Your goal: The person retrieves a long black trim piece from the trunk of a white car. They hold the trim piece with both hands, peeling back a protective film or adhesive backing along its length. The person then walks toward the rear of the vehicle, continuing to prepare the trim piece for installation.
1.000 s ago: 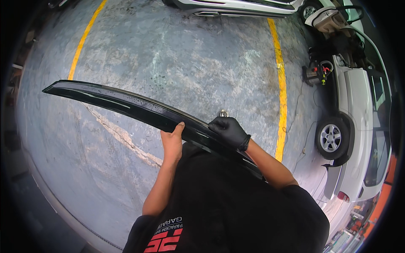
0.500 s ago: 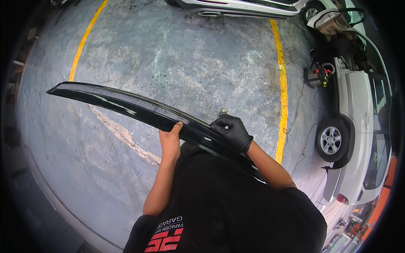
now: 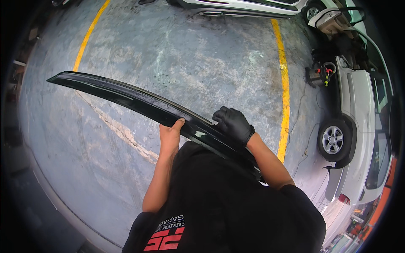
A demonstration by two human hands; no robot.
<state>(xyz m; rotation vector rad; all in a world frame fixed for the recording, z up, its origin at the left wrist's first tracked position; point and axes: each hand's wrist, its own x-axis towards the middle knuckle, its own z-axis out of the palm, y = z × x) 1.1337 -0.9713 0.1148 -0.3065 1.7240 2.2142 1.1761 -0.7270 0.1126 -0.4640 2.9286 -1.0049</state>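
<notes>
A long, curved, glossy black car trim piece (image 3: 122,98) slants across in front of me, from the far left down to my right side. Droplets or specks dot its upper face, and a thin strip runs along its far edge. My left hand (image 3: 171,133), bare, grips the near edge with its thumb on top; its other fingers are hidden underneath. My right hand (image 3: 234,125), in a black glove, is at the far edge of the same piece with its fingers curled closed. What they pinch, if anything, is hidden. The piece's lower right end passes behind my right forearm.
Blue-grey worn floor (image 3: 202,63) lies below, crossed by yellow lines (image 3: 283,84). A white car (image 3: 358,118) stands on the right, with a vacuum cleaner (image 3: 319,75) and cords beside it. Another white car (image 3: 240,9) is at the far side.
The trim piece's left end has swung slightly farther away from me. My right hand has turned, its fingers curling in more tightly at the edge. The left hand keeps its grip.
</notes>
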